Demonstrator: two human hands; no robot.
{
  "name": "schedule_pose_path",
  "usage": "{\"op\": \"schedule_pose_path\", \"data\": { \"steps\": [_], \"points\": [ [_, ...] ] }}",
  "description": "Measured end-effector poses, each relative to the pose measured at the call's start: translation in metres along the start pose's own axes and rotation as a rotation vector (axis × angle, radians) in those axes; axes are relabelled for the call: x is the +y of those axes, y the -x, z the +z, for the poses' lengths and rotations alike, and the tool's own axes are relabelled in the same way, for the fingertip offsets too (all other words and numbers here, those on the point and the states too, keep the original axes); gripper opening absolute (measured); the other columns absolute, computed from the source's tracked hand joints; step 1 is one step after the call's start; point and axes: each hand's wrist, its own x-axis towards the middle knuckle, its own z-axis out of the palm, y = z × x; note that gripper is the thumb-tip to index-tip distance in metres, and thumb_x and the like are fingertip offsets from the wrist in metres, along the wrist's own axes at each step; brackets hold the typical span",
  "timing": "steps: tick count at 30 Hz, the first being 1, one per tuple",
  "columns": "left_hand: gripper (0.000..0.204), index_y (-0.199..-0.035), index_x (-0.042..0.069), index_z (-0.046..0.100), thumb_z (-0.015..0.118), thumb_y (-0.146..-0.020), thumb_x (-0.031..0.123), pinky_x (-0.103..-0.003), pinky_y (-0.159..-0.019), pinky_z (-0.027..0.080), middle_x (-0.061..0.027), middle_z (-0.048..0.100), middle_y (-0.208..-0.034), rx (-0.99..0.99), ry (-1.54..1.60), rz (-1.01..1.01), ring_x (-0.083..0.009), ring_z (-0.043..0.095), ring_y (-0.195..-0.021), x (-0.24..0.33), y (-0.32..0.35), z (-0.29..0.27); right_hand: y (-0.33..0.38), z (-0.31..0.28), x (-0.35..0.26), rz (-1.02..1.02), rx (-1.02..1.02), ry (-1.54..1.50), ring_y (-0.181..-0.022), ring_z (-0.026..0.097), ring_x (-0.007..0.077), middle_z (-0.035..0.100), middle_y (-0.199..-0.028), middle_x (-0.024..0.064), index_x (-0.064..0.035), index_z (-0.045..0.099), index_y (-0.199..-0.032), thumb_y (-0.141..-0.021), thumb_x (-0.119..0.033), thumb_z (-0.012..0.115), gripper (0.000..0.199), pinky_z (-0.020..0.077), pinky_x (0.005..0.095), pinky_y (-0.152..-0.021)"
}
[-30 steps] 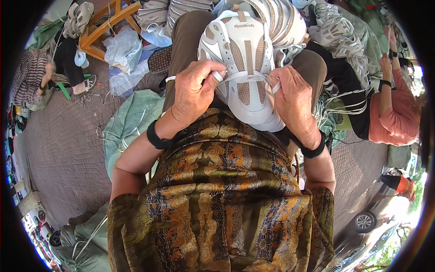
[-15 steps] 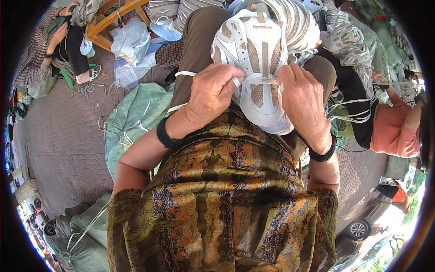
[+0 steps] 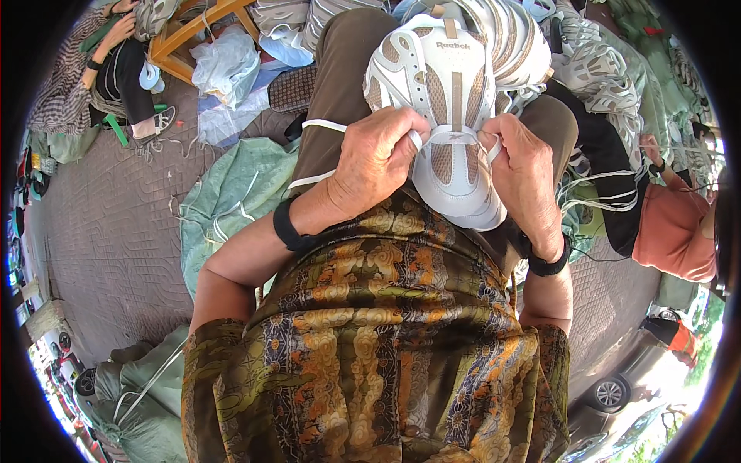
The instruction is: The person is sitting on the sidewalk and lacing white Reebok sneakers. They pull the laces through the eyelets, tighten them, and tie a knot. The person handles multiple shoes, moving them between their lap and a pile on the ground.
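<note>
A white and beige sneaker (image 3: 454, 116) rests on my lap, toe pointing toward me. My left hand (image 3: 378, 158) pinches a white shoelace (image 3: 324, 126) at the shoe's left side, and the lace trails off over my brown trouser leg. My right hand (image 3: 525, 174) grips the lace at the shoe's right side. Both hands press against the shoe's front eyelets. Black bands circle both wrists.
Several more white sneakers (image 3: 594, 62) are piled behind the shoe. A green sack (image 3: 231, 193) with loose laces lies at my left. A wooden frame (image 3: 193, 31) and plastic bags (image 3: 228, 69) sit at the back left. A seated person (image 3: 116, 69) works at the far left, another person (image 3: 671, 231) at the right.
The view has shifted so the shoe and hands sit higher and more centred. Both hands have moved slightly down the shoe, still pulling the lace.
</note>
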Motion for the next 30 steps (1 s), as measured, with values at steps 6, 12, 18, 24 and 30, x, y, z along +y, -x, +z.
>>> {"op": "schedule_pose_path", "data": {
  "steps": [6, 12, 18, 24, 30],
  "points": [
    [0.021, -0.096, 0.002, 0.061, 0.06, -0.078, -0.009, -0.033, -0.07, 0.051, -0.0143, 0.066, -0.088, 0.042, -0.029, -0.029, -0.0303, 0.066, -0.081, 0.003, 0.001, 0.003, 0.0, 0.002, -0.002, -0.006, 0.008, -0.005, -0.071, 0.06, 0.0379, 0.059, -0.076, 0.0164, -0.0042, 0.056, -0.088, -0.071, 0.011, 0.051, 0.024, 0.0478, 0.0429, -0.062],
    [0.021, -0.093, 0.002, 0.057, 0.056, -0.075, -0.009, -0.041, -0.07, 0.05, -0.0172, 0.061, -0.083, -0.098, -0.223, 0.039, -0.0386, 0.062, -0.079, 0.016, -0.013, -0.004, -0.001, -0.004, -0.011, -0.047, -0.049, 0.108, -0.077, 0.063, 0.0334, 0.06, -0.078, 0.0152, -0.0009, 0.054, -0.087, -0.077, 0.008, 0.055, 0.013, 0.0501, 0.0389, -0.067],
    [0.029, -0.101, 0.005, 0.057, 0.051, -0.076, -0.009, -0.039, -0.068, 0.049, -0.0168, 0.061, -0.082, -0.271, -0.271, -0.098, -0.0332, 0.062, -0.075, 0.027, -0.03, -0.005, -0.004, -0.003, 0.003, -0.022, -0.125, 0.148, -0.069, 0.065, 0.0321, 0.062, -0.076, 0.0127, -0.0065, 0.058, -0.086, -0.067, -0.013, 0.068, 0.022, 0.0532, 0.0404, -0.06],
    [0.02, -0.108, -0.001, 0.054, 0.052, -0.088, -0.004, -0.023, -0.076, 0.045, -0.0042, 0.06, -0.092, -0.249, -0.078, -0.141, -0.0113, 0.058, -0.086, 0.0, -0.018, -0.018, 0.046, -0.017, 0.017, -0.05, 0.137, 0.06, -0.084, 0.067, 0.034, 0.066, -0.094, 0.0173, -0.001, 0.054, -0.118, -0.072, -0.007, 0.063, 0.047, 0.0552, 0.0428, -0.069],
    [0.013, -0.105, -0.003, 0.051, 0.052, -0.092, -0.001, -0.022, -0.071, 0.041, -0.0053, 0.056, -0.094, -0.31, -0.128, -0.173, -0.0106, 0.052, -0.081, 0.01, -0.032, -0.027, 0.246, -0.113, 0.055, 0.734, 0.278, -0.106, -0.095, 0.067, 0.0233, 0.069, -0.107, 0.0113, -0.0055, 0.063, -0.116, -0.087, 0.0, 0.059, 0.03, 0.0545, 0.0315, -0.08]
  ]
}}
